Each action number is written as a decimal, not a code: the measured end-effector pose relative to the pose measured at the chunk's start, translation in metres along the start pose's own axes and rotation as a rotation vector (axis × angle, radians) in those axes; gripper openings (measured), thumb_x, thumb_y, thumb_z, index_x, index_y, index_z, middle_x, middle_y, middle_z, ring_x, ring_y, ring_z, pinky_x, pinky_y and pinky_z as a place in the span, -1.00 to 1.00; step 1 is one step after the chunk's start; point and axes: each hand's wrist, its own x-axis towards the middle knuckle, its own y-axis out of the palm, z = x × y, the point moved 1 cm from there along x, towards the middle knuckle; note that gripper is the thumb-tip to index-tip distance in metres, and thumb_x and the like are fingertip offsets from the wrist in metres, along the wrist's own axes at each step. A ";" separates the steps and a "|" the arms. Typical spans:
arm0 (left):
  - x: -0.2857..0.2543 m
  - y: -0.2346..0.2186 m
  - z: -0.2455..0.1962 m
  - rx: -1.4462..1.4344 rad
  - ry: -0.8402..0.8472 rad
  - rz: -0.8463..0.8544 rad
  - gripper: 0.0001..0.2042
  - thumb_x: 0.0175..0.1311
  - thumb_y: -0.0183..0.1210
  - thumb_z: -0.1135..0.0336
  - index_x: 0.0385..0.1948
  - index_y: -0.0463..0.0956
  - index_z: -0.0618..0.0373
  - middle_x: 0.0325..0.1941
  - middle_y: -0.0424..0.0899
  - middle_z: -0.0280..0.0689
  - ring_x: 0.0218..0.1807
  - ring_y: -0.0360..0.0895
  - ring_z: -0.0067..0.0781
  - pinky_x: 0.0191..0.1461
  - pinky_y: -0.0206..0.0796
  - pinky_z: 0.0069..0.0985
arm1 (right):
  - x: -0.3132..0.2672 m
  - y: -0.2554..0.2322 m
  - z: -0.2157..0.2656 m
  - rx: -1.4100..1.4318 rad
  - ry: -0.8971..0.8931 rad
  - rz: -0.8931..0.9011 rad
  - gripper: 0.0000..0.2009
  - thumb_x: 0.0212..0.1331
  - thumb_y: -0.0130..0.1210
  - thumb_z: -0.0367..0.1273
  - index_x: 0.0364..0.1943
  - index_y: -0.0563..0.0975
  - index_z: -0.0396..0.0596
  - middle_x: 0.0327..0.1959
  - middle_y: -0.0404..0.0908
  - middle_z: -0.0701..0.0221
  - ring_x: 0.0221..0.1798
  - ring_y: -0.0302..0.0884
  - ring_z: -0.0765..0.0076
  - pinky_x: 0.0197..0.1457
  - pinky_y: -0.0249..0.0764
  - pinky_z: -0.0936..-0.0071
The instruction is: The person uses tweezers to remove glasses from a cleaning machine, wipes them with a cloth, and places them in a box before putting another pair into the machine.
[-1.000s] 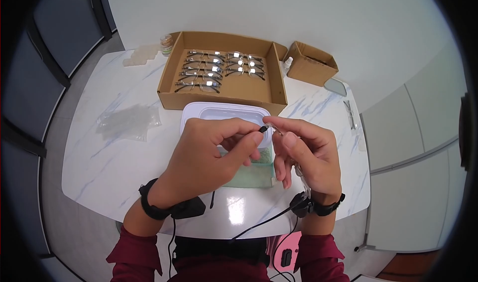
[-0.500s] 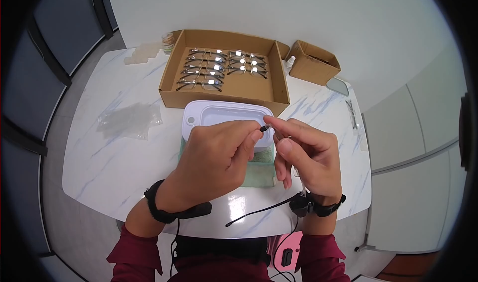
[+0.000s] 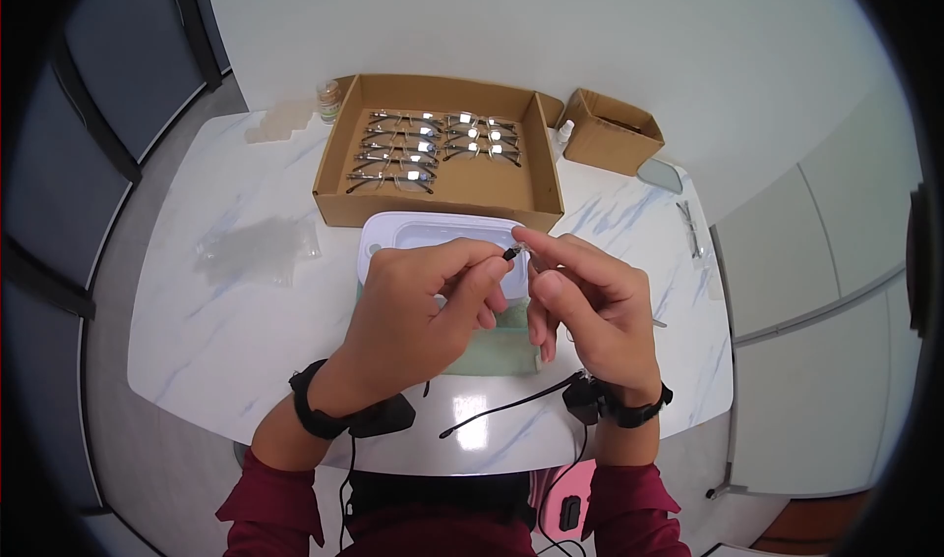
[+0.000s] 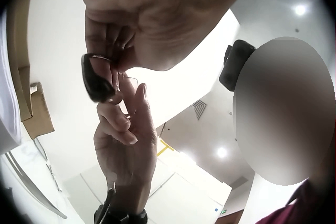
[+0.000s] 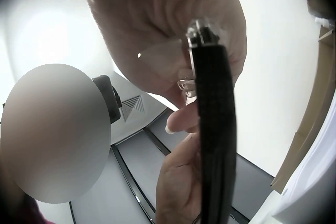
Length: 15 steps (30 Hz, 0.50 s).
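Observation:
Over the white basin, my left hand (image 3: 413, 296) pinches a small black piece (image 3: 510, 253) between thumb and forefinger. Close beside it, my right hand (image 3: 602, 311) holds a pair of clear-lensed glasses, its forefinger reaching to the black piece. One dark temple (image 3: 506, 408) of the glasses sticks out below the right palm, towards the left. The right wrist view shows this temple (image 5: 215, 129) large, with a clear lens (image 5: 164, 60) against the palm. Fingers hide most of the frame. In the left wrist view a dark curved tip (image 4: 96, 79) hangs by the left fingers.
Behind the white basin (image 3: 379, 233) stands a cardboard box (image 3: 442, 203) holding several glasses. A smaller box (image 3: 615, 144), a white bottle (image 3: 564, 132) and glasses (image 3: 691, 228) are at the right. Plastic bags (image 3: 258, 249) lie left, a jar (image 3: 328, 102) behind. Green cloth (image 3: 492, 352) lies under the basin.
My left hand turned over briefly and has turned back, still pinching the black piece. Both hands have shifted slightly left. The box and basin appear a little lower in the head view.

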 end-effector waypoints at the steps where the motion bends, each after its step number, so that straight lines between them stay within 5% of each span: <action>1: 0.001 0.000 0.001 -0.042 -0.032 0.012 -0.84 0.41 0.09 0.43 -0.25 0.61 0.33 -0.56 0.68 -0.25 -0.53 0.67 -0.50 -0.42 0.47 -0.61 | 0.001 -0.001 -0.001 -0.013 -0.027 0.029 -0.65 0.35 0.06 -0.54 0.21 0.51 -0.24 -0.23 0.52 0.38 -0.47 0.55 0.63 -0.49 0.45 0.68; 8: 0.000 0.003 0.003 0.035 0.006 -0.035 -0.83 0.41 0.10 0.40 -0.25 0.62 0.32 -0.55 0.70 -0.25 -0.50 0.68 -0.51 -0.40 0.47 -0.62 | 0.003 0.002 -0.008 -0.084 -0.095 0.034 -0.59 0.28 0.16 -0.53 0.23 0.49 -0.23 -0.25 0.54 0.38 -0.45 0.53 0.64 -0.43 0.47 0.68; 10: 0.003 0.000 0.006 0.180 0.153 -0.076 -0.83 0.41 0.11 0.39 -0.22 0.62 0.31 -0.52 0.72 -0.24 -0.48 0.68 -0.52 -0.37 0.47 -0.62 | 0.002 0.002 -0.009 -0.212 -0.125 -0.004 -0.56 0.25 0.21 -0.51 0.24 0.49 -0.23 -0.28 0.60 0.36 -0.40 0.57 0.63 -0.34 0.51 0.65; 15: 0.006 -0.007 0.006 0.123 0.042 -0.096 -0.82 0.43 0.10 0.37 -0.20 0.62 0.31 -0.45 0.75 -0.25 -0.44 0.64 -0.59 -0.35 0.48 -0.61 | 0.003 -0.003 -0.011 -0.259 -0.133 -0.044 -0.60 0.22 0.25 -0.49 0.15 0.54 -0.27 -0.27 0.70 0.27 -0.33 0.63 0.51 -0.23 0.53 0.57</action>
